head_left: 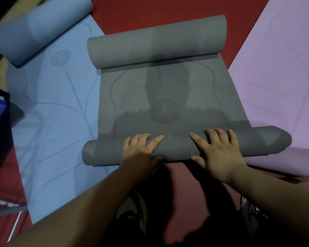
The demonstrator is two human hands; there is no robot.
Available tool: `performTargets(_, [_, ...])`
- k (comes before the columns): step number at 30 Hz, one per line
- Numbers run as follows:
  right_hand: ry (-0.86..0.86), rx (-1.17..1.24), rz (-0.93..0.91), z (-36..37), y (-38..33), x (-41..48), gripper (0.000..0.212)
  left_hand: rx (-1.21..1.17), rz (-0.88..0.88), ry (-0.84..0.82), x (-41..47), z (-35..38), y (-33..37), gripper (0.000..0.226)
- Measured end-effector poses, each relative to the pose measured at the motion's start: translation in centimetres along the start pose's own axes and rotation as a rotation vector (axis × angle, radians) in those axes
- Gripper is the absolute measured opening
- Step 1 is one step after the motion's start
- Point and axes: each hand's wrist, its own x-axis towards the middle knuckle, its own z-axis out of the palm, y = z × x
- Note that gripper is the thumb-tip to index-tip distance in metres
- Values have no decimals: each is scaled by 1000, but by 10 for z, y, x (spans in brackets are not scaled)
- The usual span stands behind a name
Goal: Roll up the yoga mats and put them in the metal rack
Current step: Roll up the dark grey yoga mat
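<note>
Both hands, left hand [141, 148] and right hand [219, 150], are pressing flat, fingers spread, gripping nothing, on the grey mat [168, 90]'s near roll; it looks soft, light, springy.

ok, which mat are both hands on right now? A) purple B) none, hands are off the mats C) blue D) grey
D: the left hand and right hand both press flat on the near rolled end of the grey mat, between the blue mat and the purple mat.

1 head-worn view, looking steeply down and forward, close over the grey mat [169, 97], wide-angle
</note>
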Motion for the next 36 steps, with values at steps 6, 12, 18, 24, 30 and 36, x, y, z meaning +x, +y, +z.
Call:
performTargets(6, [-162, 4, 17, -11, 13, 17, 89, 42, -23, 83, -3, 1, 9, 80])
performTargets(12, [51, 33, 40, -3, 2, 9, 74, -52, -72, 21, 8, 1, -3, 72])
performTargets(18, [-30, 66, 70, -2, 10, 14, 74, -78, -89, -55, 16, -4, 4, 71])
performTargets(24, [-121, 83, 73, -13, 16, 28, 77, -15, -120, -64, 16, -7, 11, 78])
performTargets(30, [44, 69, 42, -2, 10, 22, 76, -51, -148, -143, 25, -10, 3, 76])
performTargets(36, [46, 66, 50, 0, 15, 29, 80, -91, -151, -129, 30, -12, 7, 78])
